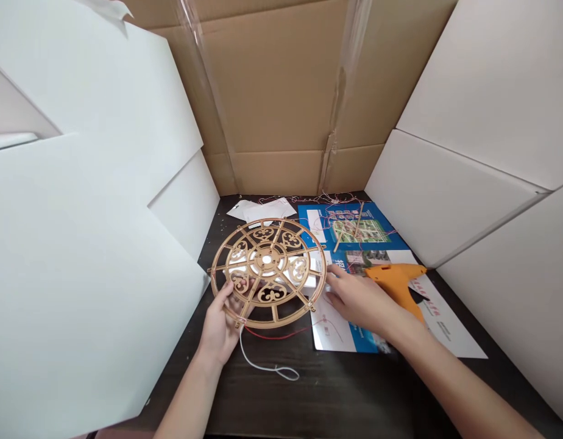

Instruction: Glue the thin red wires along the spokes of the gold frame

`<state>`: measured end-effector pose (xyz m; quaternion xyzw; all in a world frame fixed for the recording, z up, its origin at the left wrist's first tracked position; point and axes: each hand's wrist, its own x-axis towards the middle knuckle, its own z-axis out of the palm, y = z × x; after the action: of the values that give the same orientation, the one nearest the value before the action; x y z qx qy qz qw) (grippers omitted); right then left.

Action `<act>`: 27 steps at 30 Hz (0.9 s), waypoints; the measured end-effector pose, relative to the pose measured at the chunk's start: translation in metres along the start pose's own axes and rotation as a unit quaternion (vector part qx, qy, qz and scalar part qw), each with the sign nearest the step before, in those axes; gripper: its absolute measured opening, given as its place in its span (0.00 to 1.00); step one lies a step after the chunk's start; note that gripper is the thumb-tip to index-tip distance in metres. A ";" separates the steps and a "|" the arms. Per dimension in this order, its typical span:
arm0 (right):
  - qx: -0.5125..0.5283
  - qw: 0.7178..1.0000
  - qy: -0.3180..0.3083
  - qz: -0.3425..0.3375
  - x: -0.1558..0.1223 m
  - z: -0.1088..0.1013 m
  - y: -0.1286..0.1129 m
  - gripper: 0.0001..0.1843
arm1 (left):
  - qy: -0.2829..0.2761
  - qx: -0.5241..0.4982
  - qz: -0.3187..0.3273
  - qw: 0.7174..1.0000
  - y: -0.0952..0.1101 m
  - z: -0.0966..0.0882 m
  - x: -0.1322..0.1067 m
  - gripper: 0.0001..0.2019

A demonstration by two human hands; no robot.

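A round wooden openwork wheel [278, 261] with spokes and scroll cut-outs is held tilted above the dark table. My left hand [222, 323] grips its lower left edge, thumb on top and fingers underneath, partly seen through the gaps. At the wheel's right rim is my right hand [354, 297], its fingers curled and fingertips close together. Whether they pinch the rim or a thin wire there is too small to tell. A white looped cord [258, 367] hangs from the wheel's lower edge, and a red wire [276, 337] runs below it to the right.
An orange glue gun [395, 283] lies beside my right forearm on printed sheets [331, 341]. Tangled thin red wires [336, 200] and thin wooden sticks [360, 219] lie farther back. White paper packets [270, 210] rest behind the wheel. White boards [80, 244] and cardboard [272, 91] enclose the table.
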<state>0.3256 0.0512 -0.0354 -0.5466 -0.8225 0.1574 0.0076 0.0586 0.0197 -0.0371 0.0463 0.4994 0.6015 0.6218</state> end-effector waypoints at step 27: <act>0.023 0.906 0.101 0.411 -0.059 0.007 0.066 0.42 | -0.135 0.067 0.036 0.988 -0.012 -0.008 0.000 0.11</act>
<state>0.4070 0.0198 -0.0501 -0.8488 -0.5160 0.1090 0.0376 0.0617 0.0121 -0.0495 0.1868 0.4481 0.5765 0.6572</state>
